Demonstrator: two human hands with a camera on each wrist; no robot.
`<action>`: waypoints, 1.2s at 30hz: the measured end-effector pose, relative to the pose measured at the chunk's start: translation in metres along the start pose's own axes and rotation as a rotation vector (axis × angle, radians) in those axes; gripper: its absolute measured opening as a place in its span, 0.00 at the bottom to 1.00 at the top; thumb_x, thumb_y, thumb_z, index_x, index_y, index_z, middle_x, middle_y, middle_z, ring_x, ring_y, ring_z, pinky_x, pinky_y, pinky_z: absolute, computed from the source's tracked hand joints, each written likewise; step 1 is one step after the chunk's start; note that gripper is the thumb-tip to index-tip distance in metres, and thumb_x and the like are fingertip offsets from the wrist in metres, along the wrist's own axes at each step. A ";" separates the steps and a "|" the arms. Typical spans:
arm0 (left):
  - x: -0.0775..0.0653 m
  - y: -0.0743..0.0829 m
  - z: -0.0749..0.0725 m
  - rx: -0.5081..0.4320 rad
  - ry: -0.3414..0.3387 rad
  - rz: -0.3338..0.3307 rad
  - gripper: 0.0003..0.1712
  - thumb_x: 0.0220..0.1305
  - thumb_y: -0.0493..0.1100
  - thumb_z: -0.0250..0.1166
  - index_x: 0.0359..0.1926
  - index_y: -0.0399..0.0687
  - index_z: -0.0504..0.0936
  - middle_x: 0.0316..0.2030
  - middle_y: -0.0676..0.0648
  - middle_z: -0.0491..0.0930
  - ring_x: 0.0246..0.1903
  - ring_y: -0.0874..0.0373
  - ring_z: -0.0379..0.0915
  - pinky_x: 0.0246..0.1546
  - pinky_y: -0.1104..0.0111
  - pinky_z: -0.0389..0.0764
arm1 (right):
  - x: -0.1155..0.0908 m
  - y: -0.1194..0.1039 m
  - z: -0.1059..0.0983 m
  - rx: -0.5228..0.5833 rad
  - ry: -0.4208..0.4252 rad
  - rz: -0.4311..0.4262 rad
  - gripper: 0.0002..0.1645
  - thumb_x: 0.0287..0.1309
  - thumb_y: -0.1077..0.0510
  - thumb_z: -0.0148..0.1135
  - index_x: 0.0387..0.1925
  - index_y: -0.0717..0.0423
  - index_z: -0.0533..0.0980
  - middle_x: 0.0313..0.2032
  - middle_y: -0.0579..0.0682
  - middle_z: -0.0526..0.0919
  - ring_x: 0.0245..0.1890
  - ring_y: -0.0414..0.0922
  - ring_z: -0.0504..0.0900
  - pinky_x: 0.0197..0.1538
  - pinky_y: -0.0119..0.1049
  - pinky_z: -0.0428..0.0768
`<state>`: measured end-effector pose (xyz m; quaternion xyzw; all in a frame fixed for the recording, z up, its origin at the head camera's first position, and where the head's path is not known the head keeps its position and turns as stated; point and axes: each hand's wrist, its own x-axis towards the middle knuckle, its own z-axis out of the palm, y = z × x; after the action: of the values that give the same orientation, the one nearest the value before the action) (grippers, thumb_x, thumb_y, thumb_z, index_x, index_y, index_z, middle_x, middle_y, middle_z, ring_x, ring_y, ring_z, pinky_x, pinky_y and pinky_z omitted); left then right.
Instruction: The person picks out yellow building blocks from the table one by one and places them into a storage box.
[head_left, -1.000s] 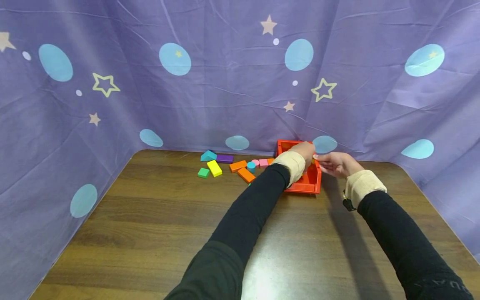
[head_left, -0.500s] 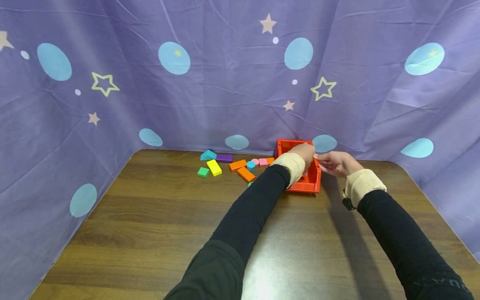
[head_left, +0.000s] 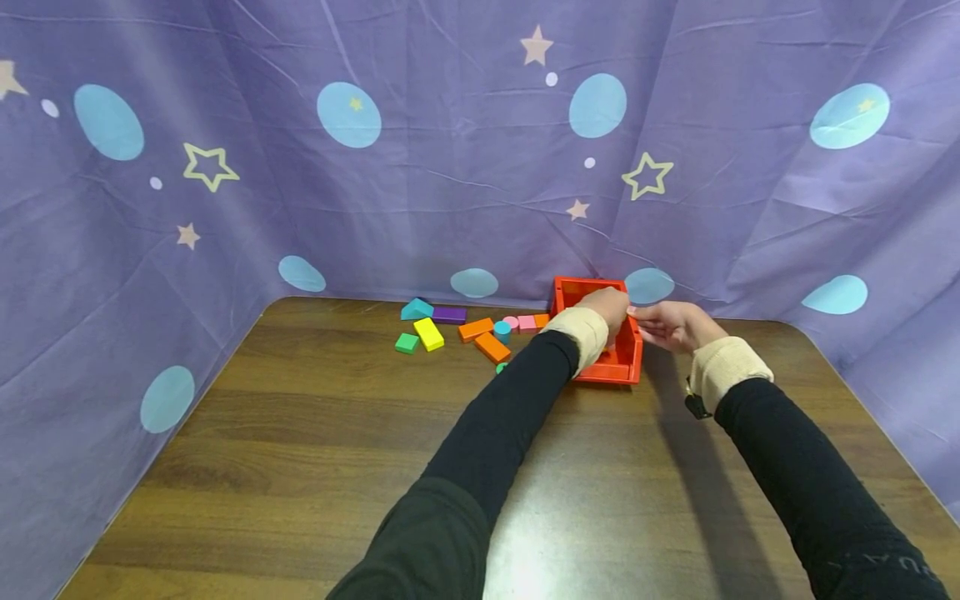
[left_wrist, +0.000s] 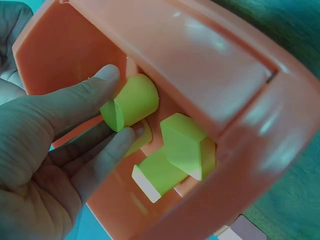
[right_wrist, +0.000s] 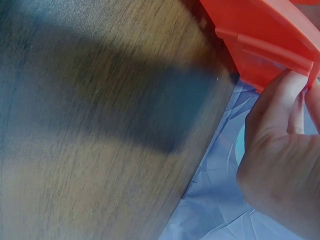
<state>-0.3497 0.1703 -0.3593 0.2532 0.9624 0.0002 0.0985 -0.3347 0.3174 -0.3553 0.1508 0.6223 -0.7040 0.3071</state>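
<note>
Near the far edge of the brown wooden table (head_left: 337, 442), I watch a red plastic bin (head_left: 609, 375), its rim pinched by the right hand (head_left: 675, 327), presumably for steadiness; inside, the left hand (head_left: 606, 306) pinches a yellow cylindrical block (left_wrist: 137, 97) between thumb and fingers, apparently for control.

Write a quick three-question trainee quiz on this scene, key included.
1. Multiple choice: what does the left hand hold?
a) a pink block
b) a rounded yellow block
c) an orange block
2. True or false: the right hand grips the edge of the red bin.
3. Short answer: in the head view, which block lies just right of the blue triangular block?

Key: 1. b; 2. True; 3. The purple block.
</note>
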 end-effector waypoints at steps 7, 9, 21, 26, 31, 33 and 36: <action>-0.003 -0.003 0.001 -0.017 0.015 -0.002 0.22 0.56 0.43 0.80 0.52 0.50 0.85 0.46 0.54 0.84 0.41 0.62 0.75 0.46 0.73 0.76 | 0.001 0.000 0.000 -0.008 -0.002 0.002 0.24 0.77 0.61 0.51 0.22 0.54 0.82 0.23 0.45 0.86 0.26 0.36 0.84 0.37 0.26 0.83; -0.005 -0.003 0.001 -0.018 0.021 -0.001 0.20 0.57 0.43 0.79 0.51 0.50 0.86 0.46 0.54 0.84 0.40 0.62 0.75 0.47 0.74 0.76 | 0.001 0.000 0.000 -0.011 -0.005 0.002 0.24 0.77 0.62 0.51 0.22 0.54 0.82 0.23 0.46 0.86 0.26 0.36 0.84 0.36 0.26 0.83; -0.004 -0.009 0.003 -0.055 0.039 0.011 0.19 0.58 0.45 0.78 0.49 0.49 0.86 0.46 0.54 0.85 0.43 0.61 0.77 0.49 0.72 0.77 | 0.002 -0.001 0.001 0.012 0.000 0.005 0.25 0.77 0.62 0.51 0.22 0.55 0.83 0.23 0.46 0.86 0.26 0.36 0.84 0.36 0.27 0.83; -0.004 -0.013 0.004 -0.063 0.048 0.011 0.17 0.57 0.47 0.79 0.46 0.49 0.87 0.43 0.53 0.85 0.41 0.60 0.77 0.47 0.72 0.77 | 0.000 0.000 0.001 -0.001 0.004 0.003 0.24 0.77 0.61 0.51 0.22 0.54 0.83 0.24 0.46 0.86 0.26 0.36 0.84 0.37 0.27 0.84; -0.001 -0.016 0.005 -0.062 0.029 0.016 0.16 0.58 0.48 0.78 0.45 0.48 0.87 0.40 0.53 0.85 0.39 0.59 0.77 0.46 0.71 0.77 | 0.001 0.000 0.000 -0.024 0.009 0.003 0.24 0.76 0.61 0.52 0.23 0.53 0.84 0.25 0.45 0.87 0.27 0.37 0.84 0.38 0.27 0.83; 0.001 -0.017 0.006 -0.053 0.029 0.024 0.15 0.58 0.49 0.78 0.42 0.48 0.87 0.38 0.53 0.85 0.39 0.60 0.77 0.45 0.71 0.76 | 0.002 0.000 -0.001 -0.038 0.011 0.004 0.23 0.76 0.60 0.53 0.23 0.53 0.84 0.25 0.45 0.87 0.27 0.36 0.84 0.38 0.26 0.83; 0.003 -0.019 0.004 -0.044 0.029 0.037 0.14 0.58 0.50 0.79 0.39 0.49 0.86 0.36 0.54 0.84 0.38 0.60 0.76 0.43 0.71 0.76 | 0.003 0.001 -0.002 -0.048 0.008 0.002 0.24 0.76 0.60 0.53 0.23 0.53 0.84 0.24 0.44 0.86 0.27 0.36 0.83 0.38 0.26 0.83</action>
<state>-0.3606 0.1550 -0.3649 0.2685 0.9587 0.0268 0.0901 -0.3371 0.3188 -0.3580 0.1467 0.6400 -0.6882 0.3086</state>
